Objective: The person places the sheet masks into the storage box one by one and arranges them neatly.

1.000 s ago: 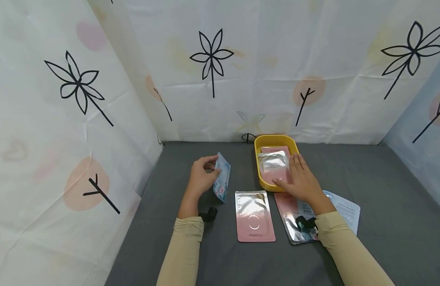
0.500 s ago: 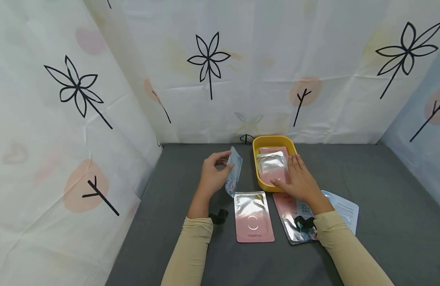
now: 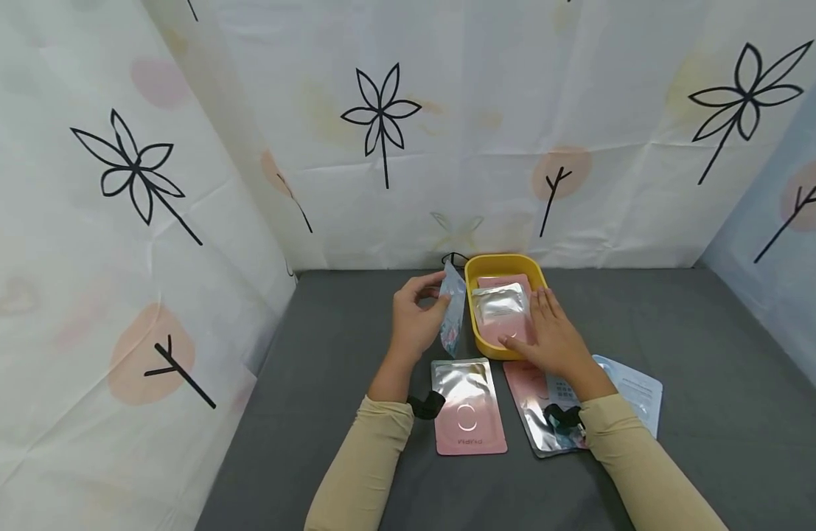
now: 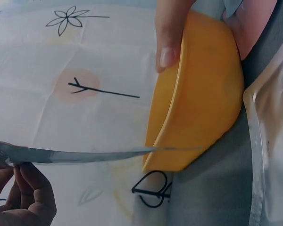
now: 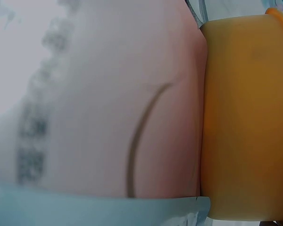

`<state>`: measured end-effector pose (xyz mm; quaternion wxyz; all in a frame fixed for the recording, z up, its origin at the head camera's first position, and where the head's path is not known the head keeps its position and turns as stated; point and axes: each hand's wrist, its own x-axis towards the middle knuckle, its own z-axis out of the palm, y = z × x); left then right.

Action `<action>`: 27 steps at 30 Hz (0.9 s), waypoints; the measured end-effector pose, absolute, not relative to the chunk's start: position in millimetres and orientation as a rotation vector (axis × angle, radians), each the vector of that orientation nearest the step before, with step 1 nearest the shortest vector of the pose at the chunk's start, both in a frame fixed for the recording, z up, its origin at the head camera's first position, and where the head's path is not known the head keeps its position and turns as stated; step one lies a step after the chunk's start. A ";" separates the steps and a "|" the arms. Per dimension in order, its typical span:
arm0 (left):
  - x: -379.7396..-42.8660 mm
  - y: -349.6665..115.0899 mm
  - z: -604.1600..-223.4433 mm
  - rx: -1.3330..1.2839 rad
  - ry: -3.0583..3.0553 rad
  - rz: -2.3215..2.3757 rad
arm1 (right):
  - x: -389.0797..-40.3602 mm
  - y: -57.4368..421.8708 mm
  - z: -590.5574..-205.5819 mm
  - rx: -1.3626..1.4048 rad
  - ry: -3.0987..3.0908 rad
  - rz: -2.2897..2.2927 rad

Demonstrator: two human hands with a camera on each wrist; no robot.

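My left hand [image 3: 416, 316] pinches a blue printed foil sachet [image 3: 452, 308] by its left edge, between thumb and fingers. The sachet is held upright beside the left wall of a yellow plastic basket [image 3: 472, 267]; edge-on in the left wrist view, it looks like a thin strip. My right hand [image 3: 559, 335] rests on the basket's near right rim with straight fingers, its thumb reaching over the near rim. Inside the basket lie pink sachets and a smaller silver-and-pink sachet [image 3: 503, 306]. The right wrist view shows the basket's outer wall [image 5: 247, 117] close up beside blurred packaging.
A silver-and-pink sachet [image 3: 469, 407] lies flat in front of the basket. Under the right forearm are overlapping sachets, including a pink-and-silver one [image 3: 534, 413] and a pale blue one [image 3: 636, 387]. A printed white cloth [image 3: 315, 147] stands behind the grey tabletop [image 3: 733, 413].
My left hand has moved right and slightly away from me with the blue sachet, bringing it to the basket's left side. The right hand stays at the rim.
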<state>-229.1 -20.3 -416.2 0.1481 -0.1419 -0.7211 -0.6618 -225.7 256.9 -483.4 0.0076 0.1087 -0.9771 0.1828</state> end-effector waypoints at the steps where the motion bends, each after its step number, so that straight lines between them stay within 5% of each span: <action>1: -229.7 -18.2 -416.4 -0.400 -2.064 -1.911 | -225.6 256.6 -483.2 0.340 -3.054 0.571; 27: -240.0 -0.8 -426.9 -0.283 -1.835 -2.063 | -225.2 255.0 -484.7 0.332 -3.054 0.546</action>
